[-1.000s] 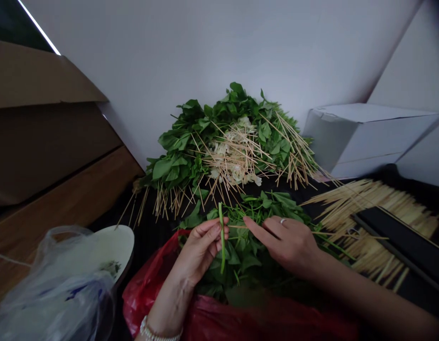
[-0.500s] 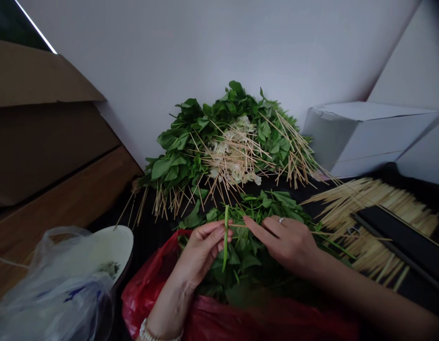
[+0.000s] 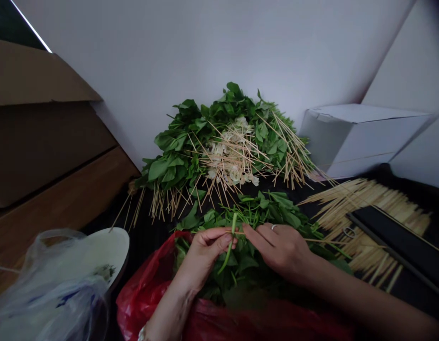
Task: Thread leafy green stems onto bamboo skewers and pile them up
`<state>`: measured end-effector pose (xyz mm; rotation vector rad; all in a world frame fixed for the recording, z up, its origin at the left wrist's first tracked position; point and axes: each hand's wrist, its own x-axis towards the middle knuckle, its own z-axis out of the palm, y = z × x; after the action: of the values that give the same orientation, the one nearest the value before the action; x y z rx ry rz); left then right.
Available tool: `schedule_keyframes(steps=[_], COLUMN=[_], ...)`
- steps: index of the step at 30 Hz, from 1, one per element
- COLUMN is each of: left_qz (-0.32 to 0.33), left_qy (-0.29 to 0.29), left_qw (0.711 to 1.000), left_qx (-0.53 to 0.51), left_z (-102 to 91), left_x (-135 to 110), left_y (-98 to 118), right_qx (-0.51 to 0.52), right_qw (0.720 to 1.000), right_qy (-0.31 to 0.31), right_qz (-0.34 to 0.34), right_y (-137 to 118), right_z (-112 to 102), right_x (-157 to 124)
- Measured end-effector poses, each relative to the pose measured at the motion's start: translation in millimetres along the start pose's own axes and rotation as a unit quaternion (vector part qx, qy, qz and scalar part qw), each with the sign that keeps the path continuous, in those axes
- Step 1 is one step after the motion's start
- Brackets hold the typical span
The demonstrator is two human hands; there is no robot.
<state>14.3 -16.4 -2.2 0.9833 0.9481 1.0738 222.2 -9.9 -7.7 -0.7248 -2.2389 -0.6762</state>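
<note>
Red bag (image 3: 143,293) at 7 o'clock; beyond it, the left hand (image 3: 210,251) pinches a green stem (image 3: 228,254) near 6. At 5, the right hand (image 3: 281,248) curls over a thin stick (image 3: 239,233), thumb hidden. Level, gentle pressure, fingertips clear, should avoid splitting. Skewered greens (image 3: 165,166) rise toward 12.

The bare left hand (image 3: 207,253) pinches a slim green stem (image 3: 225,261); the bare right hand (image 3: 283,248) steadies a thin wooden skewer (image 3: 324,242) against it. Below, leafy greens (image 3: 244,263) fill a red plastic bag (image 3: 144,290). Skewered green leaves (image 3: 169,166) heap along the black surface's (image 3: 153,237) far edge.
</note>
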Motion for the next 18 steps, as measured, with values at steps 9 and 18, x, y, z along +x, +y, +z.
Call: schedule_keyframes(steps=[9,18], left_qz=[0.061,0.081], left_qy=[0.023,0.024], left_qw=[0.997,0.991], left_qx=[0.032,0.101], left_z=[-2.7,1.2], left_x=[-0.8,1.4], left_y=[5.7,-0.2], right_qx=[0.022,0.082], right_qw=[1.0,0.99], right_qy=[0.0,0.048], right_qz=[0.003,0.105], right_y=[1.3,23.0], right_z=[-0.3,-1.6], right_x=[1.5,0.1])
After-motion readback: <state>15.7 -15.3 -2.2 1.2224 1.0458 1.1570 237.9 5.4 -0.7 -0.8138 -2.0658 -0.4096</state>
